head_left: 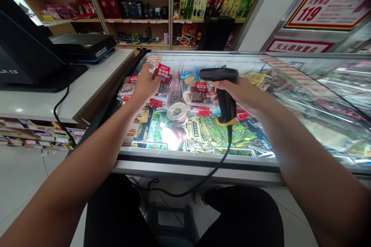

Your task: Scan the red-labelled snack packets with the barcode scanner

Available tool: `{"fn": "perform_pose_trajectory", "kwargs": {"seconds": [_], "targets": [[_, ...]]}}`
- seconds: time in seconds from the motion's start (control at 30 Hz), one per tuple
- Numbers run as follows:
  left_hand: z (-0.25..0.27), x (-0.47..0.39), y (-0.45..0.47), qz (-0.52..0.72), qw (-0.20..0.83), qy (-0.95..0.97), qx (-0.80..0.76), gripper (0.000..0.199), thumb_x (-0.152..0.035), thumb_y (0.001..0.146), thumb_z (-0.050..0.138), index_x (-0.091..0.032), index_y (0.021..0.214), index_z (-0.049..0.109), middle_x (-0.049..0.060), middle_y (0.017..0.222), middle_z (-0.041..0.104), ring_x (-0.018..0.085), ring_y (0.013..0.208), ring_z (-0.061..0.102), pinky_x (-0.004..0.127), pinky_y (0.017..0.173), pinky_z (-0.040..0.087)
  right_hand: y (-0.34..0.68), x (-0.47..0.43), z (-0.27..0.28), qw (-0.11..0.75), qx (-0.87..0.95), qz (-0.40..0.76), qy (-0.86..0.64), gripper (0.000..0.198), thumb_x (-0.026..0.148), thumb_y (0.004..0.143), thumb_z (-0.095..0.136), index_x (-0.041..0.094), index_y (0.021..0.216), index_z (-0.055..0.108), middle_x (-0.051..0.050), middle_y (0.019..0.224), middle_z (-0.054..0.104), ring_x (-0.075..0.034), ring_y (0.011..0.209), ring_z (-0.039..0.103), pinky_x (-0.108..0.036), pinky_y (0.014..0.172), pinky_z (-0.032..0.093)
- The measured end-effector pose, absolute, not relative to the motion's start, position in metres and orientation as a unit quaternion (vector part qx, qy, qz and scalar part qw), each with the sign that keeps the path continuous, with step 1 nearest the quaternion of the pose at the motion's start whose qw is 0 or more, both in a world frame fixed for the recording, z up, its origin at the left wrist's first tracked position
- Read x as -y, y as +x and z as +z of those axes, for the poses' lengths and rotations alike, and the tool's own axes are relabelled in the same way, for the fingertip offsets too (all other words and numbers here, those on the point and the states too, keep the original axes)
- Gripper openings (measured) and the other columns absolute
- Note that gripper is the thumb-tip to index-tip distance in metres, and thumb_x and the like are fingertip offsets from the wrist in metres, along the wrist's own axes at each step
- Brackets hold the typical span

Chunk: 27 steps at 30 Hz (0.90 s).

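Your left grip [147,85] pinches the red-labelled packet [163,72] by its near side, thumb and fingers pressed together on the wrapper, over the left part of the chest freezer [203,170]. The label is tipped up toward you. Your right grip [239,89] is wrapped around the scanner [227,102], which stands to the right of that packet with a gap between them; whether a finger presses the trigger, you can't tell from here.

To work the two well, hold the packet by its edge so your fingers cover as little print as possible. Smooth the wrapper if it wrinkles — loose film would likely bend any code and throw glare under these lights. Turn the packet's coded face square to the scanner rather than twisting your right wrist, and leave the gap for a full view.

Just beside the scanner, to its left, lies a second packet [199,97] with a similar label; it could end up in the scanner's line of view, so aim clear of it. Nearer you are a round tub [177,112] and green bags [211,129]; whether glass lies over them is hard to judge.

The black cable [216,168] drops from the handle over the freezer's front edge toward your legs — give it slack and don't let it snag. Off to the left, the white table [95,73] carries a dark terminal [26,42].
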State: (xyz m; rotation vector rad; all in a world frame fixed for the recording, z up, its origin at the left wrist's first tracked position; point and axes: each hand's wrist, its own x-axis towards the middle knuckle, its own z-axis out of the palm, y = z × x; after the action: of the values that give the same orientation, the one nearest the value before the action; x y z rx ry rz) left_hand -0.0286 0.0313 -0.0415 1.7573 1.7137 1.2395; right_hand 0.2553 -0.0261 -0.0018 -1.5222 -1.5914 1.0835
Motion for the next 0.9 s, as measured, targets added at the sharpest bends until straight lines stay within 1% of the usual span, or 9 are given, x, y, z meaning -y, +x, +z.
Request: {"fn": "perform_pose_trajectory", "kwargs": {"seconds": [0.13, 0.23, 0.3, 0.4, 0.47, 0.6, 0.73, 0.8, 0.9], "targets": [[-0.043, -0.025, -0.037, 0.273, 0.002, 0.690, -0.671, 0.072, -0.019, 0.086, 0.060, -0.012, 0.154, 0.038, 0.027, 0.143, 0.055, 0.045, 0.133, 0.054, 0.063, 0.109, 0.042, 0.270, 0.008, -0.012, 0.302, 0.612, 0.340, -0.647, 0.035, 0.049, 0.086, 0.069, 0.019, 0.103, 0.075, -0.014, 0.088, 0.075, -0.032, 0.082, 0.072, -0.046, 0.071, 0.060], [-0.046, -0.017, -0.028, 0.238, -0.071, 0.716, -0.653, 0.061, -0.024, 0.085, 0.064, -0.014, 0.144, 0.052, 0.028, 0.157, 0.041, 0.050, 0.144, 0.038, 0.067, 0.113, 0.032, 0.274, 0.003, -0.017, 0.251, 0.621, 0.328, -0.666, 0.039, 0.053, 0.088, 0.065, 0.018, 0.100, 0.076, -0.014, 0.089, 0.075, -0.030, 0.078, 0.071, -0.047, 0.073, 0.058], [-0.049, -0.010, -0.016, 0.239, -0.028, 0.762, -0.601, 0.048, -0.027, 0.088, 0.063, -0.015, 0.134, 0.061, 0.026, 0.149, 0.052, 0.049, 0.142, 0.041, 0.068, 0.115, 0.028, 0.274, 0.002, -0.018, 0.232, 0.636, 0.322, -0.661, 0.042, 0.057, 0.088, 0.065, 0.018, 0.099, 0.076, -0.014, 0.089, 0.074, -0.029, 0.076, 0.071, -0.047, 0.072, 0.057], [-0.055, 0.002, 0.006, 0.219, 0.141, 0.821, -0.509, 0.037, -0.039, 0.096, 0.055, -0.022, 0.128, 0.064, 0.016, 0.132, 0.070, 0.039, 0.132, 0.055, 0.067, 0.118, 0.025, 0.272, 0.003, -0.021, 0.238, 0.641, 0.337, -0.648, 0.041, 0.058, 0.086, 0.067, 0.019, 0.097, 0.074, -0.014, 0.088, 0.072, -0.028, 0.072, 0.068, -0.045, 0.064, 0.055], [-0.058, 0.010, 0.019, 0.216, 0.186, 0.831, -0.478, 0.036, -0.042, 0.098, 0.052, -0.023, 0.125, 0.066, 0.013, 0.136, 0.069, 0.038, 0.133, 0.054, 0.064, 0.117, 0.028, 0.269, 0.004, -0.023, 0.256, 0.620, 0.363, -0.647, 0.040, 0.058, 0.086, 0.068, 0.020, 0.095, 0.072, -0.013, 0.084, 0.070, -0.026, 0.067, 0.065, -0.042, 0.056, 0.052], [-0.058, 0.020, 0.032, 0.240, 0.163, 0.835, -0.467, 0.040, -0.037, 0.099, 0.050, -0.015, 0.129, 0.064, 0.017, 0.141, 0.065, 0.041, 0.136, 0.048, 0.064, 0.111, 0.033, 0.264, 0.008, -0.022, 0.289, 0.588, 0.406, -0.638, 0.042, 0.061, 0.083, 0.070, 0.022, 0.099, 0.068, -0.010, 0.075, 0.064, -0.024, 0.062, 0.061, -0.037, 0.048, 0.046], [-0.053, 0.022, 0.033, 0.231, 0.222, 0.809, -0.492, 0.047, -0.045, 0.099, 0.051, -0.018, 0.135, 0.061, 0.016, 0.147, 0.062, 0.041, 0.146, 0.042, 0.066, 0.117, 0.027, 0.262, 0.011, -0.017, 0.259, 0.608, 0.337, -0.670, 0.045, 0.065, 0.088, 0.063, 0.020, 0.095, 0.069, -0.013, 0.079, 0.067, -0.026, 0.061, 0.064, -0.038, 0.048, 0.045], [-0.052, 0.022, 0.034, 0.243, 0.259, 0.795, -0.491, 0.044, -0.045, 0.099, 0.053, -0.020, 0.134, 0.063, 0.014, 0.147, 0.063, 0.038, 0.143, 0.048, 0.064, 0.118, 0.031, 0.264, 0.010, -0.017, 0.235, 0.620, 0.304, -0.684, 0.048, 0.067, 0.088, 0.061, 0.020, 0.093, 0.068, -0.014, 0.081, 0.068, -0.026, 0.061, 0.064, -0.040, 0.050, 0.046], [-0.048, 0.022, 0.037, 0.293, 0.356, 0.744, -0.484, 0.035, -0.034, 0.097, 0.058, -0.018, 0.127, 0.068, 0.014, 0.144, 0.065, 0.033, 0.133, 0.058, 0.057, 0.114, 0.042, 0.266, 0.008, -0.018, 0.215, 0.636, 0.304, -0.676, 0.053, 0.072, 0.087, 0.059, 0.020, 0.092, 0.066, -0.013, 0.082, 0.069, -0.025, 0.062, 0.064, -0.041, 0.054, 0.049]]}}
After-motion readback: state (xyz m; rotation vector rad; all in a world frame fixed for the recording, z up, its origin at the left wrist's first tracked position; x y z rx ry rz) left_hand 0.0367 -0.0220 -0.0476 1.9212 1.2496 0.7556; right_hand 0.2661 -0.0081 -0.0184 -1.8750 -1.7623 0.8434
